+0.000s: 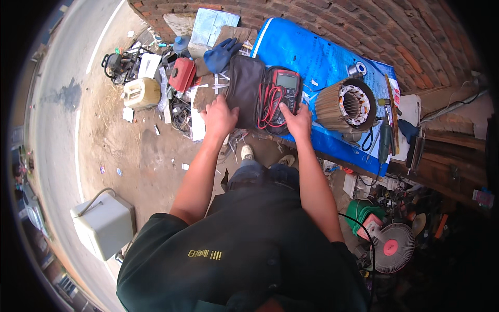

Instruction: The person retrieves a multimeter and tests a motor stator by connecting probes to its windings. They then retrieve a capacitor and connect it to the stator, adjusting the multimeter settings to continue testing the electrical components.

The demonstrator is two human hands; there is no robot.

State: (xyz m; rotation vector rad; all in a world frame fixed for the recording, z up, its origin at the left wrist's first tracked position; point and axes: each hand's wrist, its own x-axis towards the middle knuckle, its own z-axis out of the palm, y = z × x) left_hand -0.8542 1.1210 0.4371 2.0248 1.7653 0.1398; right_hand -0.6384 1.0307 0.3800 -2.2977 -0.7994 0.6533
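An unzipped black case (244, 88) lies on the near left of a blue-covered surface, with a red-and-black multimeter (286, 80) and coiled red and black leads (266, 104) in its right half. My right hand (295, 120) grips that right half, thumb on the meter. My left hand (221, 117) is at the case's lower left, fingers bent and apart, thumb at its edge. Right of the case, a ribbed motor stator (332, 104) with windings lies on its side, near a solder spool (357, 69) and hand tools (384, 135).
A blue glove (218, 57), red container (182, 73), beige jerrycan (140, 92) and scattered parts lie left of the surface (291, 39). A brick wall (364, 26) rises behind. A white box (101, 223) stands lower left, a road (52, 135) beyond; a fan (392, 247) sits lower right.
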